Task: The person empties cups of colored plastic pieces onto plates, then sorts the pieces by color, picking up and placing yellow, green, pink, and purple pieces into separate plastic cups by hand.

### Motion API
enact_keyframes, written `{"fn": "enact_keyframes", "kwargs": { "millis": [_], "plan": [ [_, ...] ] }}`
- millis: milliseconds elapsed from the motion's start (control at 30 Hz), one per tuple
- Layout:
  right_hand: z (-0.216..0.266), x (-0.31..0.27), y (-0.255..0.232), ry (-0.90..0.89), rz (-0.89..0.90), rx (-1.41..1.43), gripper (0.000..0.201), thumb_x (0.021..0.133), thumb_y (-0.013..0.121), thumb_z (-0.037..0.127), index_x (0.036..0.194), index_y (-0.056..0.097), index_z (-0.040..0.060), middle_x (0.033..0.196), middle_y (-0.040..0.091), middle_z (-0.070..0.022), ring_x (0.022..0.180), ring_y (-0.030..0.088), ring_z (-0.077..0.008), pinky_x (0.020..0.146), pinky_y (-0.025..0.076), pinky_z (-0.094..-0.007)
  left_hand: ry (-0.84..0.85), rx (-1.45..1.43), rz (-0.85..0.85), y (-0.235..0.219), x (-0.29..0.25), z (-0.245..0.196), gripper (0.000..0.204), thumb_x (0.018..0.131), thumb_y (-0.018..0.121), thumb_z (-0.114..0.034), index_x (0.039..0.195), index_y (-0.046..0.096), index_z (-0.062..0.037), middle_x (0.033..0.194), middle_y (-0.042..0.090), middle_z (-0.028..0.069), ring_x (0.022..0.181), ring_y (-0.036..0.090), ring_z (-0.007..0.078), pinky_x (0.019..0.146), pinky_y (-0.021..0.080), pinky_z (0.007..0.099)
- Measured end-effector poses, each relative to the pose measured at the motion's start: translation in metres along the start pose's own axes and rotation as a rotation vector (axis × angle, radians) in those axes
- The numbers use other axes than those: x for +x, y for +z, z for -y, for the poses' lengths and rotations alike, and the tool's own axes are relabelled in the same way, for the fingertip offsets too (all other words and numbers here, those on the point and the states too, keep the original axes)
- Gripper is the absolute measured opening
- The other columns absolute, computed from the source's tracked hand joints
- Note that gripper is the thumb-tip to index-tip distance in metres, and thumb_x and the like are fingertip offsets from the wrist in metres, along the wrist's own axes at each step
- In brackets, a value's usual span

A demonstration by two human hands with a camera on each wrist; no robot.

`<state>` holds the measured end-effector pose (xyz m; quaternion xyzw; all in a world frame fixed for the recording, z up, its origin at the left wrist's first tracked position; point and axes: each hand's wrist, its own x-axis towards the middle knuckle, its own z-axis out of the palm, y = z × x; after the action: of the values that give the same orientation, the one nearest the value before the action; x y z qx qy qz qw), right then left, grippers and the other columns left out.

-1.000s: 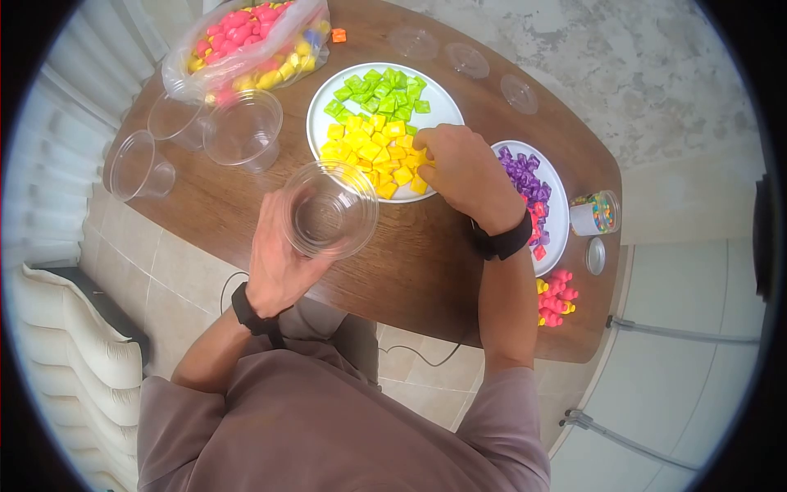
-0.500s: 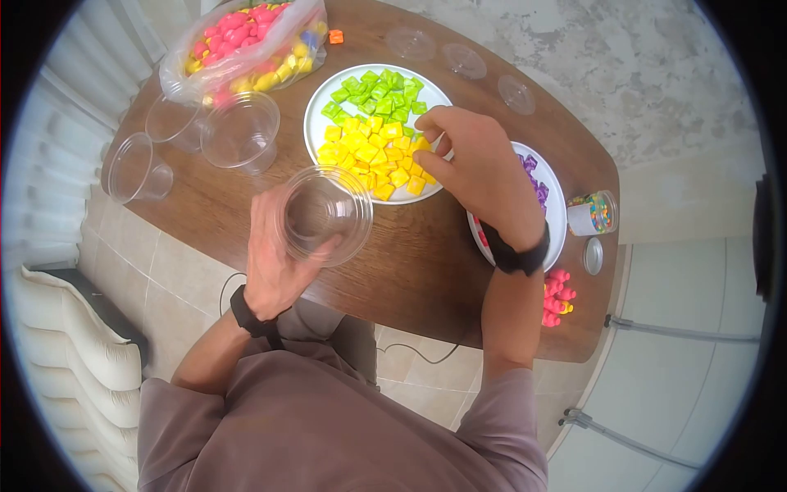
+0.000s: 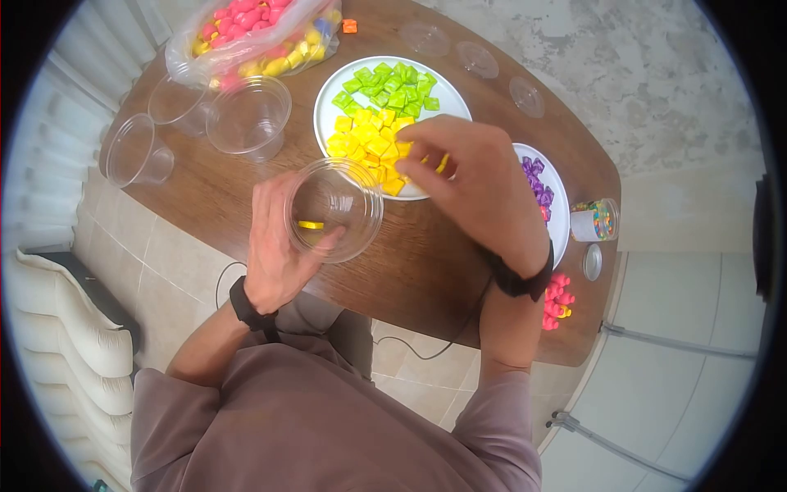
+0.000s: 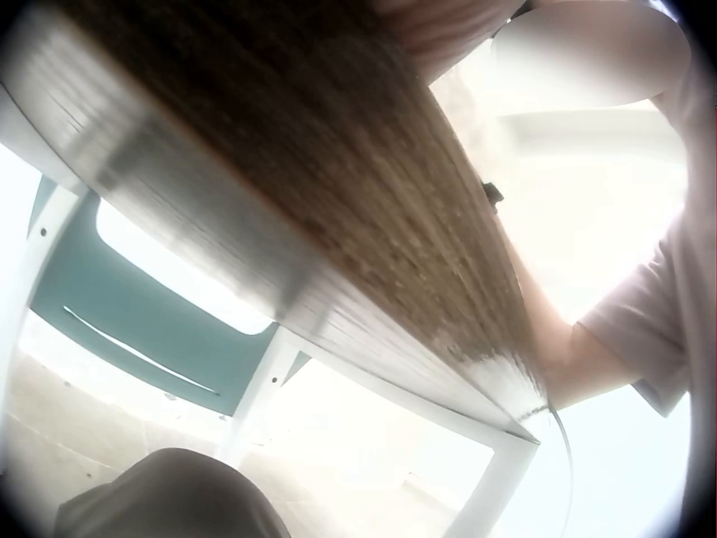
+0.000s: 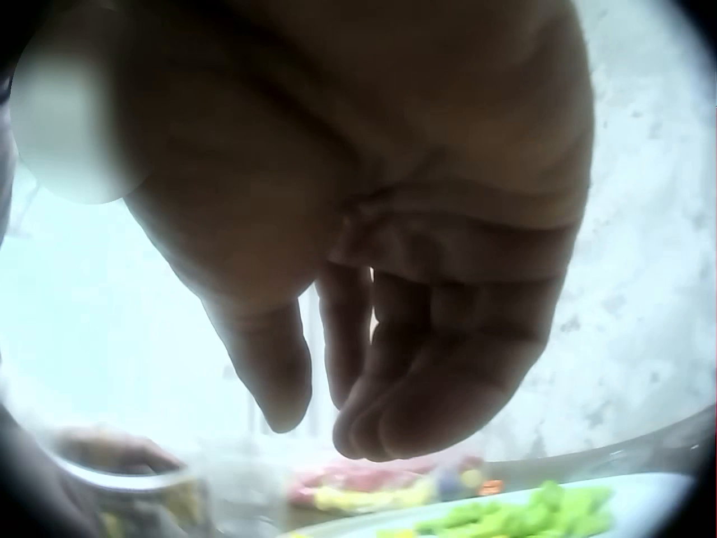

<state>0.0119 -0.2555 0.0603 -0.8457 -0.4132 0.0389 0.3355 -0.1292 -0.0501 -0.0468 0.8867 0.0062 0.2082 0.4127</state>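
Observation:
My left hand point(image 3: 275, 246) grips a clear plastic cup point(image 3: 348, 238) by its side in the head view, holding it over the front of the table. Inside the cup lies one flat yellow piece point(image 3: 311, 225). Right of the cup, my right hand point(image 3: 484, 180) hovers over the near right edge of a white plate point(image 3: 455, 90). Its thumb and fingers are bent but apart, with nothing between them in the right wrist view. Small square yellow pieces point(image 3: 365, 139) cover the near half of that plate, and green ones point(image 3: 398, 86) the far half.
More clear cups point(image 3: 248, 119) stand at the left, before a plastic bag point(image 3: 262, 45) of pink and yellow pieces. Clear lids point(image 3: 477, 60) lie at the back. On the right are a plate of purple pieces point(image 3: 537, 180), a jar point(image 3: 594, 220) and pink figures point(image 3: 557, 299).
A yellow piece now lies in the cup, which was empty before. My right hand has drawn back from the yellow pieces, come toward the cup, and its fingers have parted.

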Motion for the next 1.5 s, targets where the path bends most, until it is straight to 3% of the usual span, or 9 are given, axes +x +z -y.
{"fn": "enact_keyframes", "kwargs": {
  "millis": [33, 133, 500, 767, 833, 967, 1033, 1133, 1500],
  "plan": [
    [-0.007, 0.003, -0.002, 0.116, 0.006, -0.047, 0.028, 0.087, 0.075, 0.016, 0.11, 0.072, 0.0013, 0.094, 0.068, -0.0133, 0.089, 0.067, -0.0317, 0.078, 0.053, -0.041, 0.002, 0.0, 0.002, 0.0, 0.0, 0.0, 0.072, 0.074, 0.087, -0.014, 0.137, 0.054, -0.0012, 0.128, 0.057, 0.0191, 0.118, 0.053, 0.0391, 0.101, 0.047, 0.0461],
    [-0.033, 0.005, 0.011, 0.058, -0.047, -0.379, 0.029, 0.086, 0.073, 0.018, 0.109, 0.072, 0.001, 0.093, 0.067, -0.0143, 0.091, 0.066, -0.0338, 0.081, 0.052, -0.0434, 0.007, -0.008, -0.001, 0.0, 0.0, 0.0, 0.071, 0.073, 0.087, -0.013, 0.136, 0.055, -0.0012, 0.127, 0.057, 0.0191, 0.117, 0.053, 0.0391, 0.1, 0.047, 0.046],
    [-0.046, 0.014, 0.06, -0.048, -0.092, -0.313, 0.025, 0.085, 0.071, 0.025, 0.099, 0.069, 0.0049, 0.1, 0.062, -0.0138, 0.1, 0.061, -0.0334, 0.081, 0.053, -0.0465, 0.011, -0.011, -0.001, 0.001, 0.001, 0.002, 0.07, 0.073, 0.087, -0.014, 0.134, 0.056, -0.0014, 0.126, 0.057, 0.0187, 0.115, 0.053, 0.0389, 0.099, 0.047, 0.0462],
    [-0.035, 0.013, 0.039, -0.063, -0.085, -0.307, 0.024, 0.086, 0.072, 0.025, 0.099, 0.07, 0.0041, 0.099, 0.064, -0.0136, 0.101, 0.061, -0.0336, 0.081, 0.053, -0.0461, 0.007, -0.019, 0.008, 0.0, 0.001, 0.001, 0.068, 0.076, 0.087, -0.018, 0.135, 0.056, -0.0015, 0.127, 0.057, 0.0188, 0.116, 0.053, 0.0391, 0.099, 0.047, 0.0464],
    [-0.02, 0.01, 0.025, -0.12, -0.171, -0.216, 0.029, 0.085, 0.078, 0.02, 0.105, 0.07, 0.0023, 0.086, 0.063, -0.0112, 0.086, 0.061, -0.031, 0.078, 0.049, -0.0425, 0.003, -0.026, 0.009, 0.0, 0.001, 0.002, 0.069, 0.076, 0.087, -0.018, 0.135, 0.056, -0.0015, 0.127, 0.057, 0.019, 0.116, 0.053, 0.0393, 0.1, 0.047, 0.0465],
    [0.025, -0.004, 0.004, 0.049, 0.03, -0.034, 0.028, 0.088, 0.072, 0.023, 0.107, 0.07, 0.0032, 0.097, 0.068, -0.0153, 0.097, 0.065, -0.0337, 0.083, 0.052, -0.0447, -0.002, -0.027, -0.001, 0.002, -0.001, 0.003, 0.071, 0.075, 0.087, -0.018, 0.136, 0.055, -0.0013, 0.128, 0.056, 0.0195, 0.116, 0.053, 0.0397, 0.1, 0.047, 0.0467],
    [0.026, -0.009, 0.013, -0.164, 0.043, -0.047, 0.028, 0.085, 0.079, 0.018, 0.105, 0.07, 0.0018, 0.079, 0.063, -0.0071, 0.076, 0.062, -0.0261, 0.069, 0.049, -0.0367, -0.001, -0.023, 0.003, 0.002, -0.001, 0.003, 0.071, 0.075, 0.087, -0.017, 0.136, 0.055, -0.0013, 0.128, 0.056, 0.0198, 0.116, 0.053, 0.0398, 0.1, 0.047, 0.0467],
    [0.03, -0.008, 0.014, -0.209, 0.057, -0.052, 0.025, 0.085, 0.079, 0.018, 0.103, 0.072, 0.0016, 0.078, 0.064, -0.0078, 0.073, 0.061, -0.0267, 0.067, 0.048, -0.0376, 0.012, -0.016, 0.004, 0.003, -0.001, 0.005, 0.071, 0.075, 0.087, -0.017, 0.136, 0.055, -0.0012, 0.128, 0.056, 0.02, 0.116, 0.053, 0.04, 0.099, 0.047, 0.0464],
    [-0.035, 0.001, 0.025, 0.005, 0.002, -0.388, 0.022, 0.088, 0.069, 0.02, 0.102, 0.072, 0.0041, 0.088, 0.068, -0.0151, 0.088, 0.065, -0.0348, 0.08, 0.052, -0.0467, 0.032, -0.021, -0.003, 0.002, 0.001, 0.002, 0.065, 0.079, 0.085, -0.019, 0.134, 0.056, -0.0013, 0.127, 0.057, 0.0195, 0.115, 0.053, 0.0387, 0.098, 0.047, 0.0456]
  ]
}}
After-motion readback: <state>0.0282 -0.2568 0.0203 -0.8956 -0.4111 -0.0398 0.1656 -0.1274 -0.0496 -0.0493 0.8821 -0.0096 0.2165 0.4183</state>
